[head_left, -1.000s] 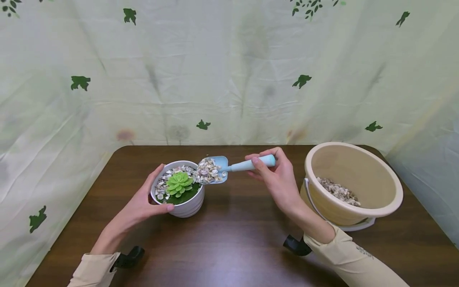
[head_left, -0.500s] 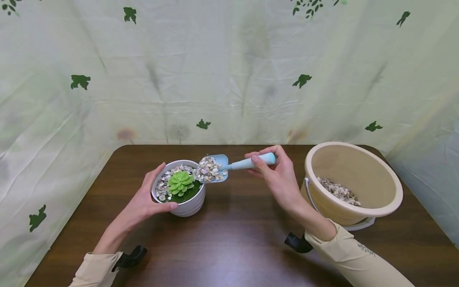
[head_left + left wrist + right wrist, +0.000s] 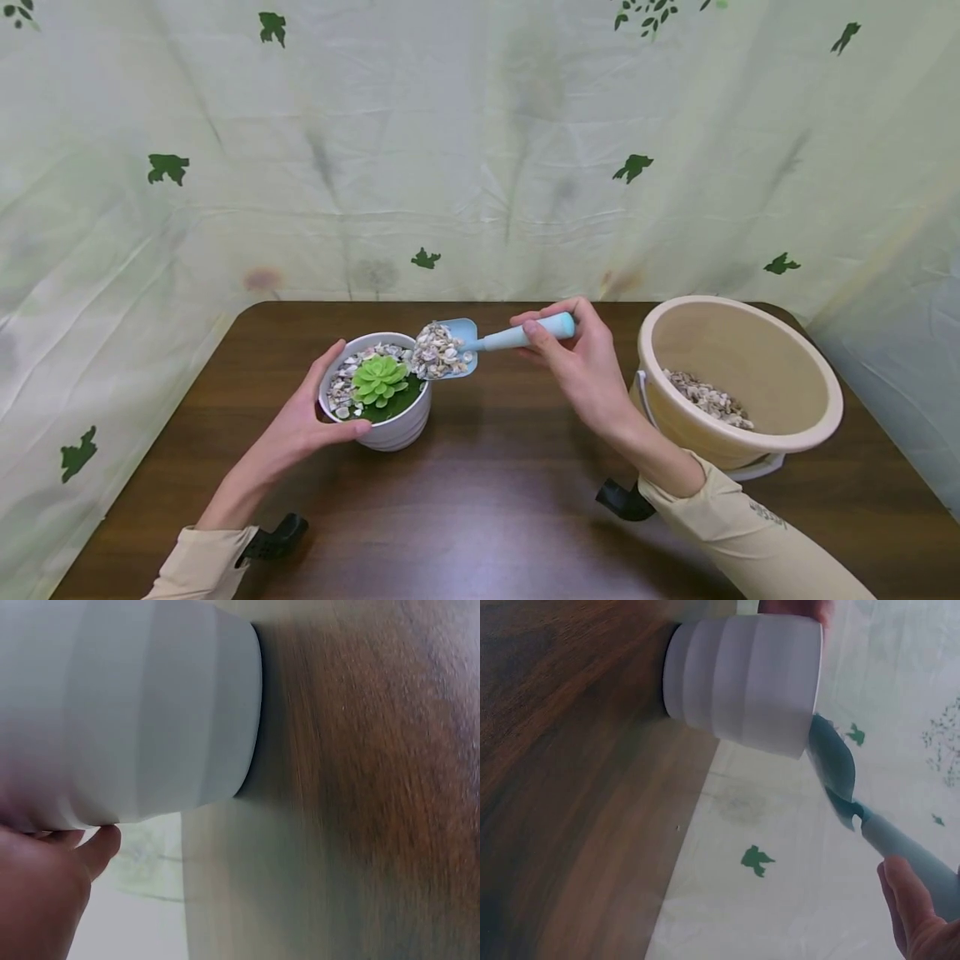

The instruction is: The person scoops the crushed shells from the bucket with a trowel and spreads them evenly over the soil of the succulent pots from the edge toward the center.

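A white ribbed flowerpot stands upright on the table, with a green succulent in it. White and grey pebble-like bits cover the far and left part of its top; green shows at the front right. My left hand grips the pot from the left, thumb at the front. In my right hand is the handle of a light blue trowel. Its blade carries a heap of small shell-like stones at the pot's right rim. In the right wrist view the blade meets that rim.
At the right stands a cream bucket with more of the stones at the bottom and its handle hanging down. The dark wooden table ends at a pale curtain with leaf prints.
The trowel's handle end has risen slightly with my right hand, and its blade stays at the pot's rim. My left hand keeps its place on the pot.
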Motion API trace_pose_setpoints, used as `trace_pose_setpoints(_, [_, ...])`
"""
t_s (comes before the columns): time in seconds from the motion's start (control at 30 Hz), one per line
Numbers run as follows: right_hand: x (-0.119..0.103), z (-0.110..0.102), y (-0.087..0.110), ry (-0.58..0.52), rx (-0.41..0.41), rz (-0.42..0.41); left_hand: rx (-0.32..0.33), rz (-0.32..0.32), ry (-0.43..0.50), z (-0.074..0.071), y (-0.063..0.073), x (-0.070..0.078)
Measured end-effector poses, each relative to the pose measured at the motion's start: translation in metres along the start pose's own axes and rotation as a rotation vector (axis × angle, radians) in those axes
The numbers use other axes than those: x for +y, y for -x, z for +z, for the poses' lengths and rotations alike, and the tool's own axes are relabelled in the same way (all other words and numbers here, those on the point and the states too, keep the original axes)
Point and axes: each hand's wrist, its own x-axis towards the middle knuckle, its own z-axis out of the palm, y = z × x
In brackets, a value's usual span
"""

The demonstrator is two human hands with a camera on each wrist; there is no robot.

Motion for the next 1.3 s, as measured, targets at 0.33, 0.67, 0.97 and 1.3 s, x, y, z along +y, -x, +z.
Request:
trace_pose_setpoints(0.33, [-0.0005,-0.0009,-0.0006,0.005,-0.001,-0.003,0.044,-0.014,-0.069,0.0041,0.0006,0.0017])
trace_pose_setpoints(0.67, [0.0011,-0.0033,0.0018,0.004,0.025,0.01,0.006,-0.013,0.0,0.0013,0.0025,-0.0014])
trace_pose_setpoints(0.97, [-0.0022,-0.0047,0.0054,0.015,0.048,-0.003,0.063,0.031,0.003,0.0042,0.0004,-0.0027])
trace_pose_setpoints(1.3, [-0.0022,-0.0069,0.0051,0.01,0.051,-0.003,0.069,0.022,-0.083,0.0075,0.0005,-0.0017])
